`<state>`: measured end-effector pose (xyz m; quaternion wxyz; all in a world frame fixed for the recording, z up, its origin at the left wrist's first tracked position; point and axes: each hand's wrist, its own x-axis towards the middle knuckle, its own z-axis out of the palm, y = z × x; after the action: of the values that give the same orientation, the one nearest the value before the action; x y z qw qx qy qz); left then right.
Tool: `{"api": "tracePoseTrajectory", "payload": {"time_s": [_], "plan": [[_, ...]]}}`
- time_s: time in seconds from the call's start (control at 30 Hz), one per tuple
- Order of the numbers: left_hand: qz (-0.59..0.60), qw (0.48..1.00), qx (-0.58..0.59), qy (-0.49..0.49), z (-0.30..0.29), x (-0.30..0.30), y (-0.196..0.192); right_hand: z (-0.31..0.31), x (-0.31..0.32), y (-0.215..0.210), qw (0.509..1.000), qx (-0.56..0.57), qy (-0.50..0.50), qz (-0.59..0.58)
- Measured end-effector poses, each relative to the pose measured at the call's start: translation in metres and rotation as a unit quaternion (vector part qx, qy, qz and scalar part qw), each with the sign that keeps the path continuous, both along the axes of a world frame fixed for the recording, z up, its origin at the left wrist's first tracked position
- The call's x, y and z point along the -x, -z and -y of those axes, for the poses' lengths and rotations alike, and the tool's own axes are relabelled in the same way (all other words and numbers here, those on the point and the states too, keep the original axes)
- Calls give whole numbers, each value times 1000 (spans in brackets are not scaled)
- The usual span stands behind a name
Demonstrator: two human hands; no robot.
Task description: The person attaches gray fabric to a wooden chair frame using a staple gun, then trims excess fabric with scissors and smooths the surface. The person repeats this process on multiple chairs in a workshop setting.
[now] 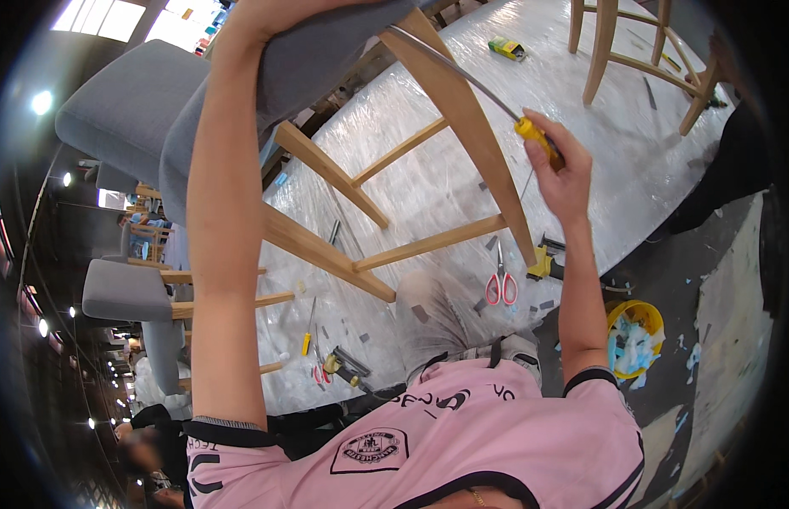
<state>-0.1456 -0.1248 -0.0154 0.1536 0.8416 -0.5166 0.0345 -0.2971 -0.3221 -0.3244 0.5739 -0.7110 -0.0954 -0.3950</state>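
Observation:
A chair with grey upholstery (318, 59) and pale wooden legs (462, 106) is tilted in front of me. My right hand (564, 170) is closed round the yellow handle of a long screwdriver (496, 100). Its metal shaft runs up to the left, and its end lies where the nearest leg meets the grey fabric. At the top edge, my left hand (271, 15) rests against the upholstery. The picture cuts off its fingers, so I cannot see whether they grip the chair.
Plastic film covers the worktable (615, 161). On it lie red-handled scissors (500, 287), staple guns (348, 369), another yellow-handled tool (307, 342) and a small box (507, 48). Another chair frame (610, 51) stands far right; grey chairs (127, 288) are left. A yellow bucket (636, 339) holds scraps.

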Motion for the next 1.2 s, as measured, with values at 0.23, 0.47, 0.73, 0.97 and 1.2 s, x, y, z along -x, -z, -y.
{"api": "tracePoseTrajectory", "payload": {"time_s": [0.23,0.47,0.73,0.97,1.2], "plan": [[-26,999,-42,-4,8,4,-5,13,3,-8,999,33,18,-32],[-40,998,-47,-12,8,8,-6,35,-17,-11,980,-53,-170,-89],[-33,996,-44,-67,4,23,-13,21,10,-4,996,84,16,-12],[-73,996,-31,-40,14,16,-1,28,2,-7,996,81,6,-32],[-40,999,-27,6,0,9,4,12,-9,-21,996,84,-12,-24]]}}
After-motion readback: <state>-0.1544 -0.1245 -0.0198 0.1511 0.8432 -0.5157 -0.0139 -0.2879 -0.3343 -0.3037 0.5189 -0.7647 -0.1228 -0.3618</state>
